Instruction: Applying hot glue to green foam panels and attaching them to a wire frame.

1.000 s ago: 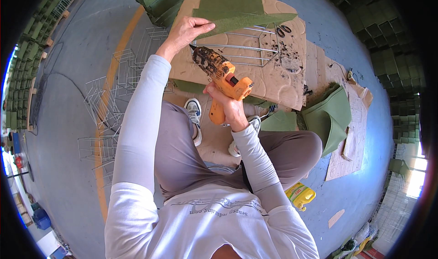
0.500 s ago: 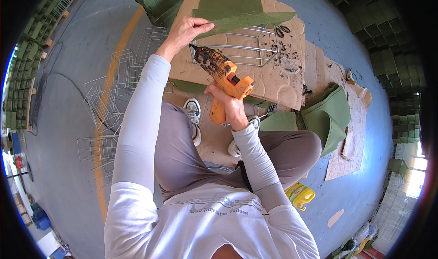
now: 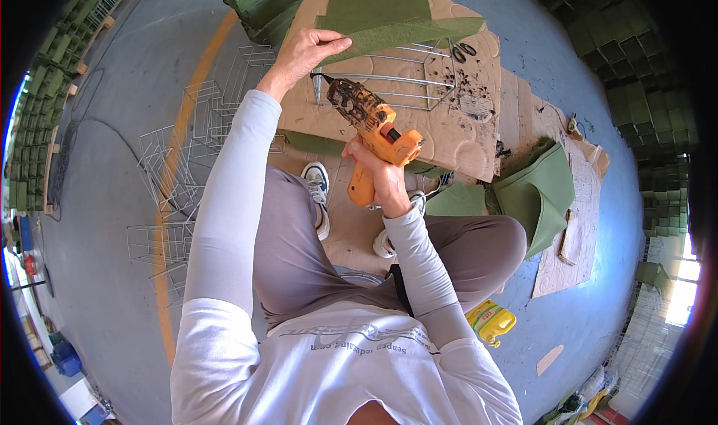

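Observation:
My left hand (image 3: 305,57) pinches the near left edge of a green fabric sheet (image 3: 381,13), its near flap lifted. Under that flap a wire frame (image 3: 396,81) of thin metal rods lies on a cardboard-covered work surface (image 3: 467,137). In my right hand (image 3: 383,176) is an orange hot glue gun (image 3: 389,135), its front half caked with dark glue. The gun's nozzle points up and left, and a dark strand reaches from it toward the frame's left corner below my left hand. My right fingers wrap round the handle.
Black-handled scissors (image 3: 462,52) and dark glue crumbs lie right of the frame. Several bare wire frames (image 3: 176,167) stand on the floor at left. Folded green fabric (image 3: 535,193) sits to the right. A yellow container (image 3: 491,320) is near my knee; stacked green pieces (image 3: 258,6) are far left.
The glue gun in my right hand has moved slightly right and down, drawing a dark strand from its nozzle. My left hand holds the fabric in nearly the same place.

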`<state>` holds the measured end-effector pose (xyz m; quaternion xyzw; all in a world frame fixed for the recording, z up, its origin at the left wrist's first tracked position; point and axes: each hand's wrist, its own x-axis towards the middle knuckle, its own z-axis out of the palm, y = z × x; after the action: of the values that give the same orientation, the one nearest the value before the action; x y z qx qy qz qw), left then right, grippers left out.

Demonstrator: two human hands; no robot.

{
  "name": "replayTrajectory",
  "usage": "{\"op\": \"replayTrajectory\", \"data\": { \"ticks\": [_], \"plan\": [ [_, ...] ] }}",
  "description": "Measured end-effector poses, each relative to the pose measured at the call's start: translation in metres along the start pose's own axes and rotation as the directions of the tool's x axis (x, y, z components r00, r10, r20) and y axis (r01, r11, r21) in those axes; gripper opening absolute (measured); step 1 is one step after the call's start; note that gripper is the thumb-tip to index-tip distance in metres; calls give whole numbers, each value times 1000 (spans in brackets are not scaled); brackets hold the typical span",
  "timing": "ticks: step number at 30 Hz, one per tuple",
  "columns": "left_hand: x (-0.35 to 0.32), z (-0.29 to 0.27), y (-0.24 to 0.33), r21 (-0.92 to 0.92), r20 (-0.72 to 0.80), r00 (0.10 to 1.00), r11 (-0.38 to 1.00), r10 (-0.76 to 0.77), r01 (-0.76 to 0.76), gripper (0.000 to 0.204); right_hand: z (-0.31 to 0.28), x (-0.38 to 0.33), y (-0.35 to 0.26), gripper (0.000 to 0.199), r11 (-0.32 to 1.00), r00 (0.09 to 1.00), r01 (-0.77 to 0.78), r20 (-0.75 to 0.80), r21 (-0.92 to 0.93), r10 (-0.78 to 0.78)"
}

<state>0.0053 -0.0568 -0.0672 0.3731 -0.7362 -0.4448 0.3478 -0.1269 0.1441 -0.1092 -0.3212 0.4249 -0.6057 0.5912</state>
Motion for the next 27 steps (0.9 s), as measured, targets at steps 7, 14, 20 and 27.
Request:
{"op": "replayTrajectory", "data": {
  "ticks": [7, 14, 20, 27],
  "plan": [
    [-3, 1, 4, -8, -12, 1000, 1000, -16, 16, 34, -1, -3, 0, 18, 1000, 999, 13, -37, 19, -12],
    [-1, -2, 5, -17, 30, 999, 999, -35, 36, 45, -8, -3, 3, 16, 998, 999, 22, -34, 66, -19],
    [-1, -1, 2, -31, 18, 999, 999, -33, 33, 44, -7, -3, 0, 18, 998, 999, 18, -37, 68, -15],
    [-1, 1, 3, -30, -7, 1000, 999, -14, 14, 35, -1, -2, 4, 16, 995, 1000, -9, -19, 97, 11]
  ]
}}
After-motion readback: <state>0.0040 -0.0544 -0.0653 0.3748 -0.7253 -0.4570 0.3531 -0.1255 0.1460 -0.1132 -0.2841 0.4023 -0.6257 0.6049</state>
